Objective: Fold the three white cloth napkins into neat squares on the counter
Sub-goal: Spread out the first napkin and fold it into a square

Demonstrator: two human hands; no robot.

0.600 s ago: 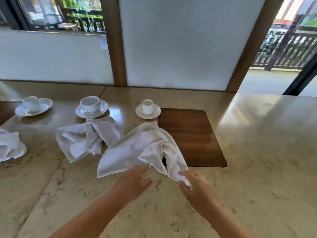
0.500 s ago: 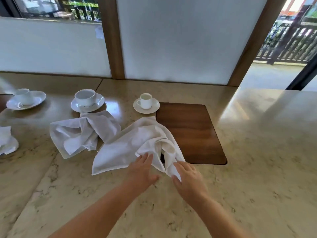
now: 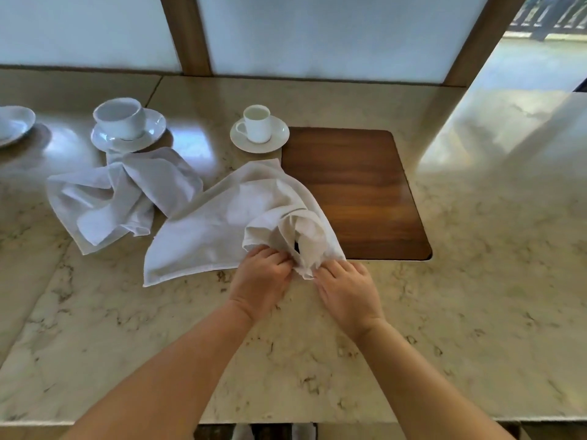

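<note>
Veined marble counter [image 3: 444, 312], hands [image 3: 305, 281] pinching rumpled napkin [image 3: 228, 230]

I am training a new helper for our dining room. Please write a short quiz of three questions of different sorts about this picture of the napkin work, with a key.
1. True or false: the nearer napkin already lies folded into a neat square.
2. Multiple choice. The small cup on its saucer stands: A) on the wooden board; B) on the marble counter, beside the board's far left corner; C) on the second napkin.
3. Fill in: the left hand and the right hand both grip the nearer napkin at its ____ end.

Key: 1 false, it is bunched and partly spread. 2 B. 3 right.
</note>
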